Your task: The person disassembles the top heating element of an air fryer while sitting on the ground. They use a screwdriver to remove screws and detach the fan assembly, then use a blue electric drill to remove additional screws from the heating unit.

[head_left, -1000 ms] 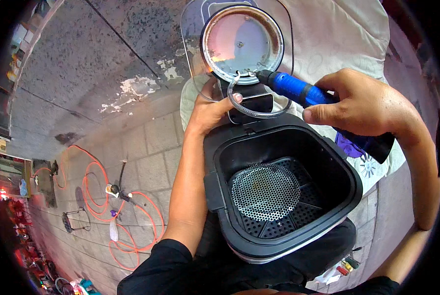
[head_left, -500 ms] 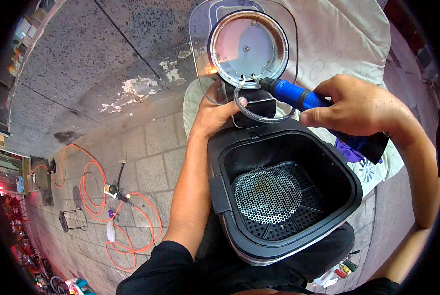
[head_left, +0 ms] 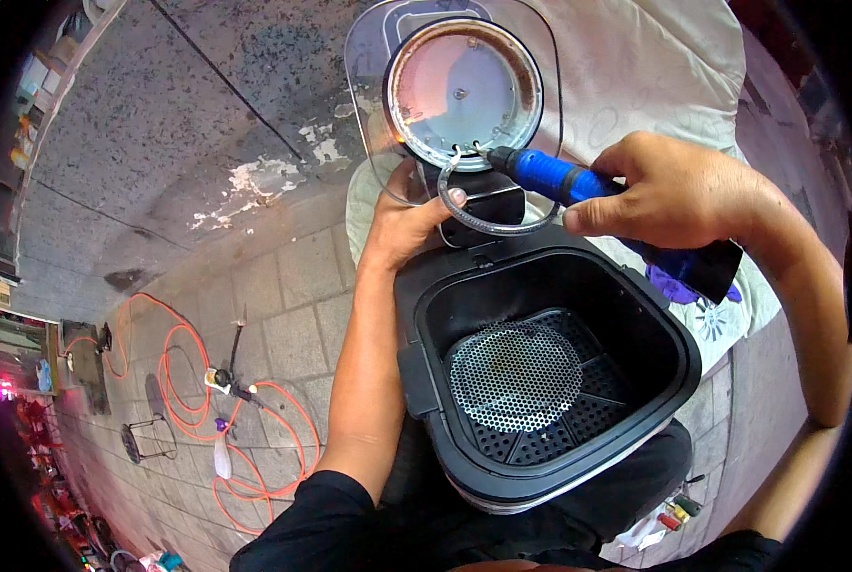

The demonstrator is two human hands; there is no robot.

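My R hand (head_left: pixel 679 191) grip's wrapped round the blue power tool (head_left: pixel 540 174), tip at the low edge of the round metal lid (head_left: pixel 459 91), upright behind the black pot (head_left: pixel 531 483); L hand (head_left: pixel 409 227) grip clasps the black hinge block (head_left: pixel 497 206). Prob fastener work at the rim; next move needs tool in line, lid steady

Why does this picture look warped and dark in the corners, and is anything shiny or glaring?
In the head view, the wide fisheye lens bends straight edges and leaves black corners; in that head view too, the round metal plate has a pinkish sheen, the perforated disc glints, and pinkish lights glow near the left rim.
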